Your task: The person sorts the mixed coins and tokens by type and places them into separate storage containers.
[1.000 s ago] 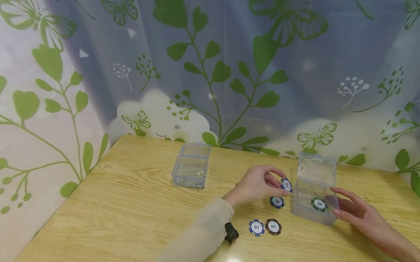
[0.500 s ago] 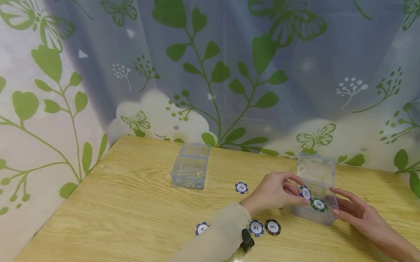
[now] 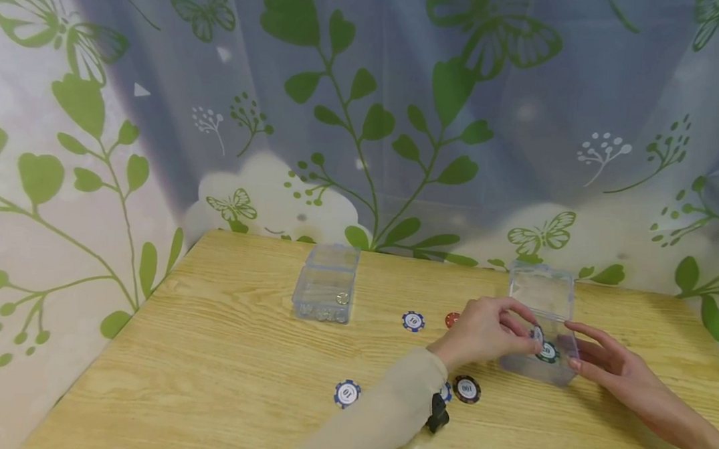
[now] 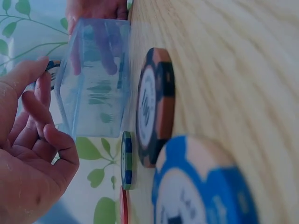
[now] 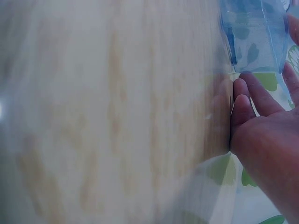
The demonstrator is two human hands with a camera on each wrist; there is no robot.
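In the head view the left hand [image 3: 487, 330] pinches a blue-and-white chip [image 3: 537, 334] over the open clear box [image 3: 534, 369] on the right, close to a green chip [image 3: 548, 352] that shows at the box. The left wrist view has that hand [image 4: 35, 144] with thumb and finger on the chip [image 4: 53, 65] at the box's rim. The right hand [image 3: 630, 373] rests its thumb and fingers on the box's right side; in the right wrist view its fingers [image 5: 261, 95] lie against the clear wall.
A second clear box [image 3: 323, 296] with its lid up stands left, holding several small clear pieces and a gold-toned one. On the wooden table lie blue chips [image 3: 413, 321] [image 3: 347, 393], a black-and-brown 100 chip [image 3: 467, 389] and a partly covered red chip [image 3: 452, 319].
The left hand has moved right with the pinched blue chip, from beside the box to over it, uncovering chips on the left. The right hand stays at the box's side.
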